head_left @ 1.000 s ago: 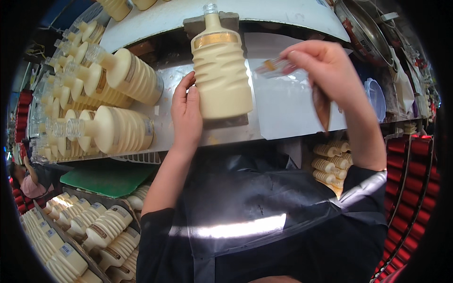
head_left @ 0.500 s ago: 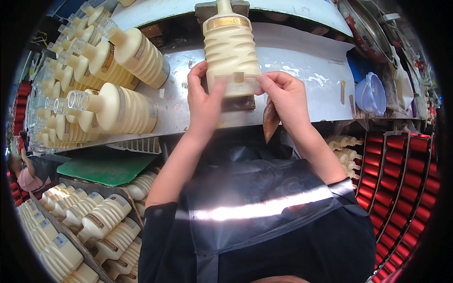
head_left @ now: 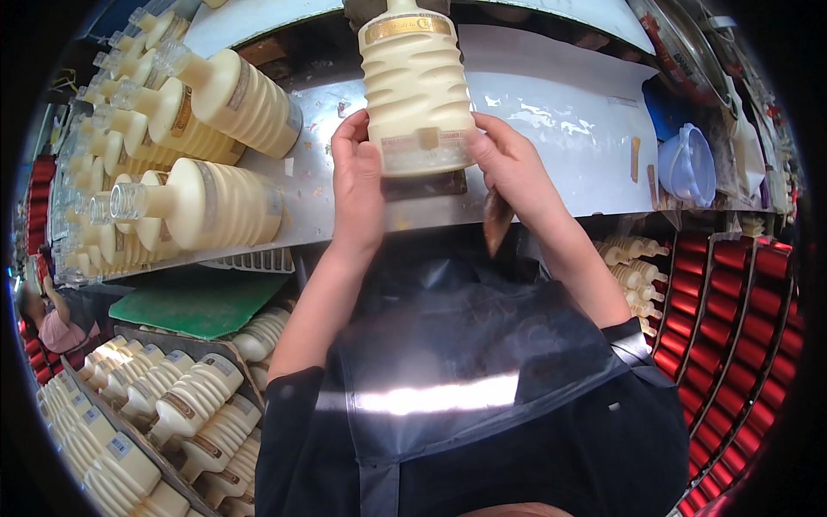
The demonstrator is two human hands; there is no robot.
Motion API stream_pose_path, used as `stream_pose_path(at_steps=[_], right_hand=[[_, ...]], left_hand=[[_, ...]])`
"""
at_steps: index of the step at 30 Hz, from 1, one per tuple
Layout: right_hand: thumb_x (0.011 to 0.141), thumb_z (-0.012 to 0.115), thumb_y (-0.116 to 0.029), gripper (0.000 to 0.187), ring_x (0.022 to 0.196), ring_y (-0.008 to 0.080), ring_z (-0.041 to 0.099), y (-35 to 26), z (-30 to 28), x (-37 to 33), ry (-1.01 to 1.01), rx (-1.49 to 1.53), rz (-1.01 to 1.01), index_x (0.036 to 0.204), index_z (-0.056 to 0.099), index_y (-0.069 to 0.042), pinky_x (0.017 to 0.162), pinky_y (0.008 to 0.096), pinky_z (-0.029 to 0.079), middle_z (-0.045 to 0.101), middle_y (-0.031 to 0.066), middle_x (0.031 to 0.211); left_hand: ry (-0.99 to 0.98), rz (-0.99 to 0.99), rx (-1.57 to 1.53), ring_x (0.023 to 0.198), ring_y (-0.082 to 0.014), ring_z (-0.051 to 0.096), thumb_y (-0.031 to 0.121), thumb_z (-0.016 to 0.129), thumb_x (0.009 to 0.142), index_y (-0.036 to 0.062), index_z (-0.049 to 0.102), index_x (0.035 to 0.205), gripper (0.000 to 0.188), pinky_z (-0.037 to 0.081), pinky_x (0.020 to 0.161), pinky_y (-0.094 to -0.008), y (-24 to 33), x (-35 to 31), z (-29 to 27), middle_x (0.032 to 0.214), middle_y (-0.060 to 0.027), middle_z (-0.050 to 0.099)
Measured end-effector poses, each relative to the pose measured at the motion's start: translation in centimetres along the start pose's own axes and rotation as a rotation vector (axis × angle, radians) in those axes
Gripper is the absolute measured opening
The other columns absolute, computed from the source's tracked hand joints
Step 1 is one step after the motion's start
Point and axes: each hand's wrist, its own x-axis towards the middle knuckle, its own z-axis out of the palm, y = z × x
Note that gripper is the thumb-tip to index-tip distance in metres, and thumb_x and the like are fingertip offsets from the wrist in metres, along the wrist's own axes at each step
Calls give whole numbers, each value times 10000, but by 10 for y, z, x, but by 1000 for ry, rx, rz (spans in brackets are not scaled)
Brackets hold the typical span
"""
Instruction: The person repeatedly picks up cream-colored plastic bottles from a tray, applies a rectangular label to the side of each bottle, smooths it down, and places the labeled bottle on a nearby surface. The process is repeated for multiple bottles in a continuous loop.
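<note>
A cream bottle (head_left: 412, 82) with wavy ridges lies before me, its neck pointing away. It bears a gold label (head_left: 407, 27) near the shoulder and a see-through label strip (head_left: 428, 139) with a gold square near the base. Along the bottle's lower left side, my left hand (head_left: 357, 177) grips it, thumb by the edge. My right hand (head_left: 521, 168) touches the lower right side with its thumb near the strip's end. Tucked under the right-hand fingers, a brown pointed flat tool (head_left: 497, 220) hangs down; its exact kind is unclear.
Several cream bottles (head_left: 220, 202) with clear caps lie stacked on the metal table (head_left: 314, 177) at left. A blue bucket (head_left: 688, 168) stands at right. Below are crates of cream bottles (head_left: 202, 392), a green board (head_left: 194, 302) and racked red bottles (head_left: 715, 345). A person (head_left: 56, 314) is far left.
My left thumb has left the bottle's front for its left edge. The right-hand fingertips have opened from a pinch at the strip's end, and the thumb now rests along the bottle's side.
</note>
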Motion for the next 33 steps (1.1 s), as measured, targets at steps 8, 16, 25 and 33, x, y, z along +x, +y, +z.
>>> stream_pose_path(at_steps=[8,16,25,33], right_hand=[[1005,683,-325,541,966,77,623,2,3,5,-91,-44,82,1346,575,80,878,240,493,707,61,1063],[988,712,-279,526,957,79,634,9,9,6,-50,40,40,1343,572,83,867,238,497,712,77,1079],[944,715,-408,533,715,74,568,0,5,0,9,102,2,1258,662,20,643,262,485,620,7,776],[956,700,-412,517,733,91,579,15,13,7,23,34,-73,1240,662,18,675,274,503,640,20,798]], left_hand=[[32,-6,60,1329,-240,437,240,659,1004,-23,304,1460,634,310,1175,-387,-4,3,5,1426,-176,447],[28,18,56,1337,-239,432,232,633,1016,-27,321,1463,604,300,1181,-386,-7,4,2,1426,-170,448],[19,-48,-17,1416,-233,372,198,543,1059,-16,298,1503,550,257,1206,-367,2,2,3,1508,-169,395],[45,1,62,1313,-223,452,233,630,1025,-35,305,1452,600,334,1156,-370,-2,4,9,1418,-172,455]])
